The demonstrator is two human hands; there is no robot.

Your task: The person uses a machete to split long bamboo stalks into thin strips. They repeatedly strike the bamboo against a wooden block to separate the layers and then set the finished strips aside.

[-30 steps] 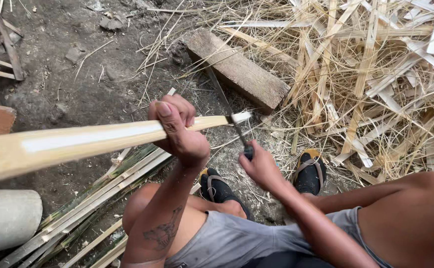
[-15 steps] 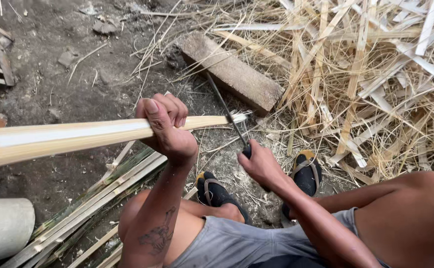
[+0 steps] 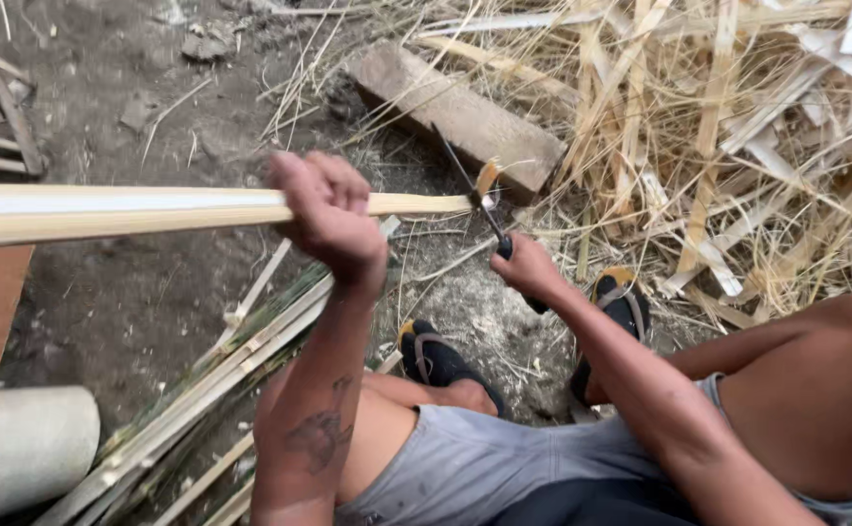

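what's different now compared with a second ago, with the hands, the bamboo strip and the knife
The knife blade now sits in the tip of the bamboo strip, where a short curl has lifted. The left hand keeps its grip on the strip and the right hand on the knife handle. The wooden block has not moved.

Left hand [image 3: 328,219] fisted, knuckles up, forearm extended forward. Right hand [image 3: 525,268] clenched lower, arm reaching in from the right.
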